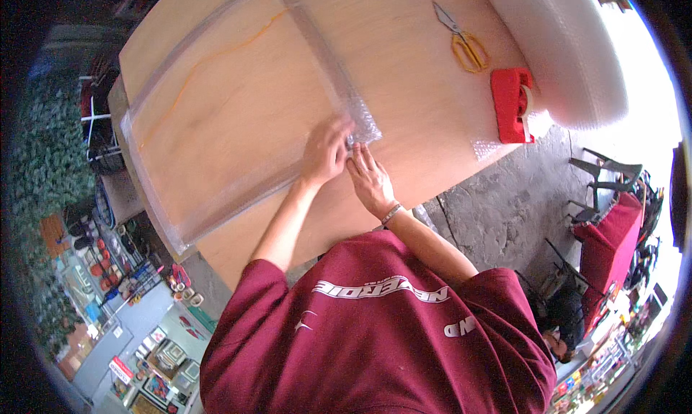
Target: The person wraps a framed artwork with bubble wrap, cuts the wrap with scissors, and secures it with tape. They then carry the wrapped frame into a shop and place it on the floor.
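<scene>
A large flat panel edged with bubble wrap [243, 195] lies on a wood-coloured table [427, 117]. My left hand [327, 149], blurred, is over the panel's near right corner, its fingers bent down towards the wrap. Beside it my right hand [372, 179] lies palm down, fingertips at the edge of the bubble wrap corner. Whether either hand grips the wrap cannot be seen. An orange strand or line [194, 71] runs across the panel. Scissors with yellow handles [469, 52] and a red tape dispenser [505, 106] with a roll of tape are further right on the table.
A big roll of bubble wrap [573, 52] stretches along the table's right side. A loose piece of bubble wrap [485, 149] is by the dispenser. Beyond the table on the right are a dark chair [616, 171], a red-covered surface [608, 246] and a person [562, 327].
</scene>
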